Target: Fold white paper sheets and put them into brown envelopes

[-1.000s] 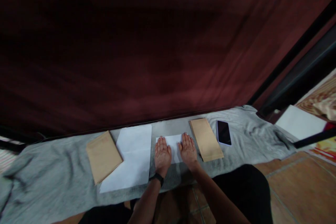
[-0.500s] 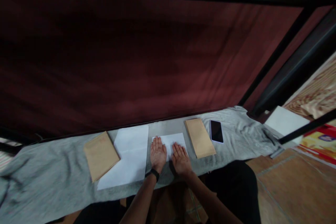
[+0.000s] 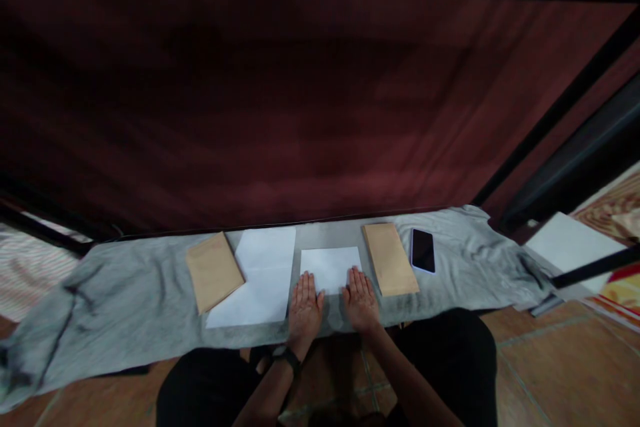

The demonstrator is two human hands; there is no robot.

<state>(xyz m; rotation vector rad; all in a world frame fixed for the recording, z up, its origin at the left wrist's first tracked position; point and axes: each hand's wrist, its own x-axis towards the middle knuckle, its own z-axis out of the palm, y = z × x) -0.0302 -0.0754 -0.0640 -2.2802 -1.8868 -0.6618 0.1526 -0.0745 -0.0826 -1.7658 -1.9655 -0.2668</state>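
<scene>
A folded white paper (image 3: 330, 265) lies on a grey cloth (image 3: 125, 293) spread over a low bench. My left hand (image 3: 305, 310) rests flat, fingers stretched out, on the paper's near left corner. My right hand (image 3: 361, 301) lies flat the same way on its near right corner. A larger white sheet (image 3: 257, 277) sits to the left, partly under a brown envelope (image 3: 214, 270). A second brown envelope (image 3: 390, 258) lies just right of the folded paper.
A black phone (image 3: 423, 250) lies right of the second envelope. A dark red curtain (image 3: 300, 113) hangs behind the bench. White sheets (image 3: 570, 243) sit at the far right by a dark bar. My dark-clothed knees and a tiled floor (image 3: 560, 373) are below.
Both hands slid toward me, from the middle of the folded paper to its near edge, so more of the paper shows. The view shifted slightly.
</scene>
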